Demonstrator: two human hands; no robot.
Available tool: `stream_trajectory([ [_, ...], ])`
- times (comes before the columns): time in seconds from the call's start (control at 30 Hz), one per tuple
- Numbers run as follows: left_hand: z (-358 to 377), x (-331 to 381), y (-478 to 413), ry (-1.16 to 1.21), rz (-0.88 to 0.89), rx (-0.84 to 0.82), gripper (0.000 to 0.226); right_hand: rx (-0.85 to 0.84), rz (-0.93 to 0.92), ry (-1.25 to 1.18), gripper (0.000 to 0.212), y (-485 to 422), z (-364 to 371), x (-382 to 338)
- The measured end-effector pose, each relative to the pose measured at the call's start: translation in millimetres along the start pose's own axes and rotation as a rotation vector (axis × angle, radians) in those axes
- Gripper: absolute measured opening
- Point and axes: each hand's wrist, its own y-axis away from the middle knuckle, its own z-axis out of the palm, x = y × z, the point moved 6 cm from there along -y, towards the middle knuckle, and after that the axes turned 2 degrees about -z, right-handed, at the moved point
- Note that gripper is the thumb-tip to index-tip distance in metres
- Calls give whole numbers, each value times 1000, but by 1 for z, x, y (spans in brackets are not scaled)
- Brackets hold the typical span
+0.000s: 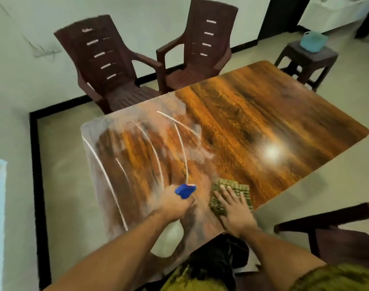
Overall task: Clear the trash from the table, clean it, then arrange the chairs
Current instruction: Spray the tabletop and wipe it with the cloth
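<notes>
A: Biggest first. Where's the surface [263, 114]?

B: Fills the mid frame, long axis running 7 to 1 o'clock. No trash on it that I can see. The 9 o'clock half is wet w/ white foamy spray streaks [150, 143]; the 2 o'clock half looks dry and glossy.

A: Chairs?

B: Two brown chairs at 11–12 o'clock, left chair [108, 66] & right chair [202, 49], seats angled toward the far edge, not squared up. A third chair's arm [326, 219] sits at 4 o'clock. Small stool [305, 57] at 1 o'clock, blue thing on it.

A: Hands?

B: Left hand [175, 203] has its fingers wrapped closed round a spray bottle [184, 191], blue nozzle aimed to 12, a jet leaving it. Right hand [232, 204] lies flat, fingers spread open, pressing a green cloth [240, 189] on the near edge, not gripping it.

A: Next move hinges on?

B: Probably wiping. Wet patch lies at 10 o'clock from the cloth, just beside it. Right hand's the one on the cloth, so I'd guess it sweeps leftward across the streaks.
</notes>
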Motion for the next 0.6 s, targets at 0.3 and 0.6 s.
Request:
stream_trajectory([
  [0.3, -14, -32, 37, -145, 116, -175, 18, 95, -16, -95, 77, 33, 41, -104],
  [0.6, -21, -80, 30, -390, -8, -254, 35, 181, 638, -370, 67, 5, 16, -16],
])
